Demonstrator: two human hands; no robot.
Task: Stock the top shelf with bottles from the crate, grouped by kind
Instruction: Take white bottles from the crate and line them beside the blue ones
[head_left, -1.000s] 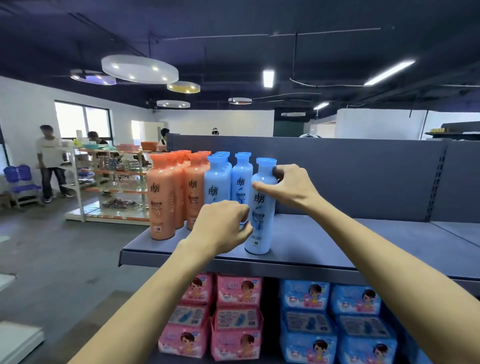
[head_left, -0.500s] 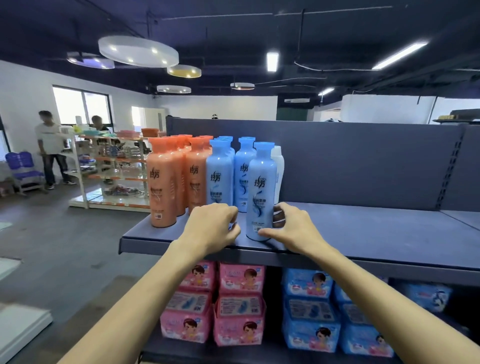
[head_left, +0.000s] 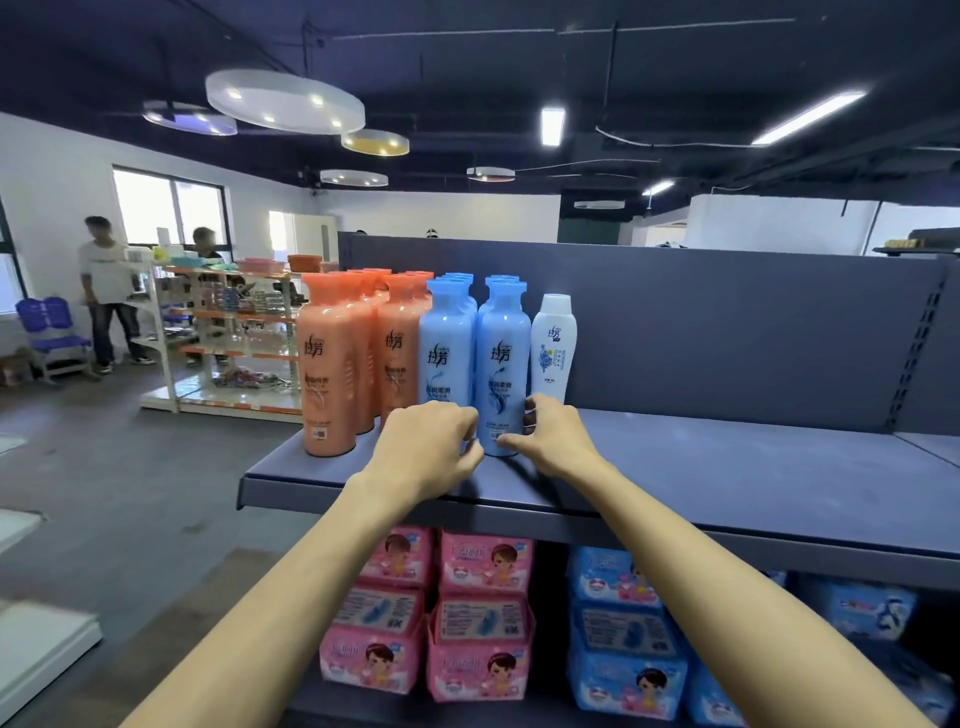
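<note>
Top shelf (head_left: 727, 467), blue bottle (head_left: 500, 374) between pinching right hand (head_left: 556, 436) and curled left hand (head_left: 426, 447).

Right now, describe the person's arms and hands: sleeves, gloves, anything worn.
The left forearm and right forearm are bare down to the frame's bottom edge, with no sleeve in view. The left hand and right hand are ungloved. No watch, bracelet or ring shows on either.
</note>
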